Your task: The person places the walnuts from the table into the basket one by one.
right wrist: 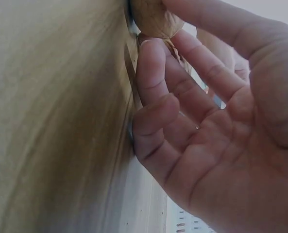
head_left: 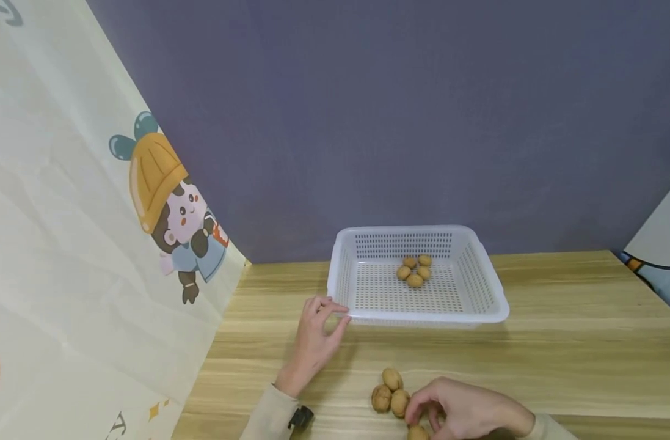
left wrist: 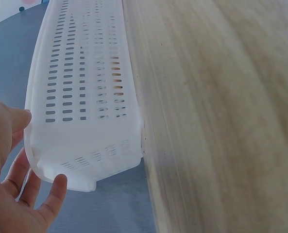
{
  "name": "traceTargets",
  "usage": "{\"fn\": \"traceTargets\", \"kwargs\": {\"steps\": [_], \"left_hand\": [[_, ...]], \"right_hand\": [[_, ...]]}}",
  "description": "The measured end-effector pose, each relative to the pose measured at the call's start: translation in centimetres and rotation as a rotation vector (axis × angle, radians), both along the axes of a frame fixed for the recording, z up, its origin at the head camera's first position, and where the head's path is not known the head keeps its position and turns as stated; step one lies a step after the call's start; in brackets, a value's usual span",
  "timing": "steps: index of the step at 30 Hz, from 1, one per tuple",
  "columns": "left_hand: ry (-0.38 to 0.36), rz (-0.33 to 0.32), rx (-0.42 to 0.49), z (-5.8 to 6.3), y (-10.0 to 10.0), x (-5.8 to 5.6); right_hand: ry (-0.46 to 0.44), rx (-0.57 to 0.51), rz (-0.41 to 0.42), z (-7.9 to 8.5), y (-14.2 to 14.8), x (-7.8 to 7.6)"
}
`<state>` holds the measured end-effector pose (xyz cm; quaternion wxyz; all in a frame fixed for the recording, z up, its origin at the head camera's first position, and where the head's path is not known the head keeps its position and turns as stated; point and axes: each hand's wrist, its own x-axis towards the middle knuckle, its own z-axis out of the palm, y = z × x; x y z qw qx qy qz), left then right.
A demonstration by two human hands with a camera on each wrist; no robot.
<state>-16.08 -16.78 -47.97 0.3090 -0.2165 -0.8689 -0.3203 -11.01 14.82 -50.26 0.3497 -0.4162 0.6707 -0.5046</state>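
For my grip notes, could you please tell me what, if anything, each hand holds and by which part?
The left hand pinches the white basket by the rim at its near left corner; the right hand grips a walnut by its sides.

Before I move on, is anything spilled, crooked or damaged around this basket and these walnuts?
Nothing stands out. The white basket sits upright on the table without visible cracks, five walnuts grouped inside. Three loose walnuts lie clustered in front of it, and the right hand holds another walnut.
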Motion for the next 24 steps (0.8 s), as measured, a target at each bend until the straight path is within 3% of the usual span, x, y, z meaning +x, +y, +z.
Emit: {"fn": "traceTargets", "kwargs": {"steps": [16, 19, 24], "left_hand": [[-0.003, -0.011, 0.005, 0.0, 0.1, 0.0], [0.018, -0.01, 0.003, 0.0, 0.1, -0.1], [0.014, -0.01, 0.006, -0.1, 0.0, -0.1]], "right_hand": [[-0.01, -0.067, -0.025, 0.5, 0.6, -0.7], [0.043, -0.074, -0.061, 1.3, 0.7, -0.9], [0.231, -0.044, -0.153, 4.0, 1.3, -1.8]]}}
